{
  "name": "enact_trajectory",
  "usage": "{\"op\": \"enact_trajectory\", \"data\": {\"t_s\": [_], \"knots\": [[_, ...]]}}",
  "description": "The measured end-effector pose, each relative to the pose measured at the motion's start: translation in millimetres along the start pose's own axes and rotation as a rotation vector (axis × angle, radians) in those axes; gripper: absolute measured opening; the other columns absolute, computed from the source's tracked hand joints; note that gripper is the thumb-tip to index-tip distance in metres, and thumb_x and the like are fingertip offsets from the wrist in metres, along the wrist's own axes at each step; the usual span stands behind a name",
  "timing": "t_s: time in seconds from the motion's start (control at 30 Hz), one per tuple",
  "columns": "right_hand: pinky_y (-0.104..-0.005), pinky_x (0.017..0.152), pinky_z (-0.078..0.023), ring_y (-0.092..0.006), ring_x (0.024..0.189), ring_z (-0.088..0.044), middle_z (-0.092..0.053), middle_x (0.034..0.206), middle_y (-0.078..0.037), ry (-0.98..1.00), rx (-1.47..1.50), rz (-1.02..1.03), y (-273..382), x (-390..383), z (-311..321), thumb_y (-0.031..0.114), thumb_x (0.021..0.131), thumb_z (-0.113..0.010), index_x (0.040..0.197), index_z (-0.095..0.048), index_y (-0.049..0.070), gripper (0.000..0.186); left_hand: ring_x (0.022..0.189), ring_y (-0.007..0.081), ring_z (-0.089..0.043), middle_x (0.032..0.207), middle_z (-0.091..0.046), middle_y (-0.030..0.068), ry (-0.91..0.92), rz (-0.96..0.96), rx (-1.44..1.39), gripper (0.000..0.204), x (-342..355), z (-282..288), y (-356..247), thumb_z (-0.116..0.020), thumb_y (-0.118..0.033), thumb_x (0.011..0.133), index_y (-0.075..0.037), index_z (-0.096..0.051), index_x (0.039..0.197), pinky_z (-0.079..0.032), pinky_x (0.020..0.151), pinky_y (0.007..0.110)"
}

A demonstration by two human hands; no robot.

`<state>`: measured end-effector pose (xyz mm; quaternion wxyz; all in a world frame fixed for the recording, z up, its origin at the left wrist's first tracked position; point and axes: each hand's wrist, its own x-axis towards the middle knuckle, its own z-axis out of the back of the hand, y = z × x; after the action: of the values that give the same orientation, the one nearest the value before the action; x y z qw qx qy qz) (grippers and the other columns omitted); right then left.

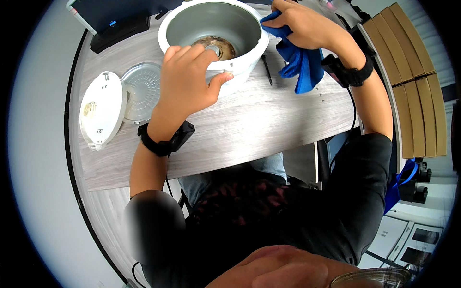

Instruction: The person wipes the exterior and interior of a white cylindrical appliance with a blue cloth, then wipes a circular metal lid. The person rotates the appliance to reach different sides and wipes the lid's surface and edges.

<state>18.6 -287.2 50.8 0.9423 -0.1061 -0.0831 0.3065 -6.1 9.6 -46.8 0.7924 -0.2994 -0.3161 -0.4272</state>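
A white rice cooker body [232, 77] stands at the far middle of the table, its top uncovered. Inside it a grey wall and a brown-stained heating plate [228, 46] show. My left hand [189, 72] grips the near rim, fingers over the edge and thumb along the outside. At the cooker's right side, my right hand [307, 26] is closed on a blue cloth [303, 67], most of which hangs down toward the table. Part of the cloth meets the cooker's right rim. The right fingertips are partly hidden by the cloth.
On the left lie a white oval lid [103, 108] and a round translucent inner cover [141, 89]. A black pen [267, 69] lies between cooker and cloth. Behind, at the left, is a black device [120, 34]. Brown cardboard boxes [408, 53] line the right side.
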Motion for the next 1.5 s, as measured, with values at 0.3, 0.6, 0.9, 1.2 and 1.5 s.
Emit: {"op": "enact_trajectory", "data": {"t_s": [0.3, 0.6, 0.9, 1.2, 1.5], "knots": [[-0.0344, 0.091, -0.056, -0.0331, 0.105, -0.062, -0.062, 0.118, -0.016, -0.030, 0.150, 0.109, 40.5, -28.3, 22.5, -0.012, 0.064, -0.068, 0.119, -0.077, 0.001, 0.057, 0.075, 0.0253, -0.060, 0.078, -0.064, 0.0050, 0.007, 0.018, -0.008, 0.035, -1.3, 2.8, -2.4, -0.086, -0.035, 0.077, -0.006, -0.070, 0.089, -0.040, 0.080, 0.039], [-0.0402, 0.090, -0.053, -0.0360, 0.105, -0.061, -0.061, 0.111, -0.016, -0.205, 0.452, 0.064, 80.7, -42.1, 11.3, -0.007, 0.066, -0.067, 0.122, -0.074, 0.003, 0.057, 0.075, 0.0243, -0.061, 0.079, -0.065, 0.0045, 0.008, -0.033, 0.001, 0.032, 0.5, 0.8, 2.7, -0.086, -0.033, 0.078, -0.007, -0.070, 0.090, -0.040, 0.077, 0.038], [-0.0429, 0.087, -0.053, -0.0369, 0.102, -0.061, -0.059, 0.113, -0.015, -0.602, 0.644, -0.077, 121.7, -66.8, -52.1, 0.000, 0.066, -0.069, 0.113, -0.062, 0.005, 0.048, 0.095, 0.0285, -0.064, 0.095, -0.071, 0.0071, 0.095, -0.096, -0.066, 0.026, 3.4, 23.7, 7.7, -0.082, -0.026, 0.085, -0.007, -0.071, 0.099, -0.042, 0.093, 0.042], [-0.0370, 0.071, -0.054, -0.0285, 0.090, -0.062, -0.062, 0.101, -0.008, -0.797, 0.484, -0.044, 147.7, -40.3, -52.8, 0.001, 0.061, -0.082, 0.096, -0.073, 0.010, 0.037, 0.082, 0.0261, -0.059, 0.088, -0.069, 0.0071, 0.139, -0.136, -0.052, 0.015, 1.2, 19.4, 15.2, -0.065, -0.020, 0.099, -0.005, -0.070, 0.097, -0.039, 0.093, 0.041], [-0.0356, 0.062, -0.052, -0.0241, 0.079, -0.058, -0.058, 0.089, -0.004, -0.776, 0.304, -0.059, 166.0, -26.3, -58.4, 0.003, 0.061, -0.079, 0.088, -0.073, 0.010, 0.029, 0.081, 0.0253, -0.058, 0.086, -0.067, 0.0054, 0.136, -0.121, -0.031, 0.017, 1.6, 15.8, 15.2, -0.063, -0.021, 0.100, -0.005, -0.068, 0.094, -0.037, 0.088, 0.039]]}}
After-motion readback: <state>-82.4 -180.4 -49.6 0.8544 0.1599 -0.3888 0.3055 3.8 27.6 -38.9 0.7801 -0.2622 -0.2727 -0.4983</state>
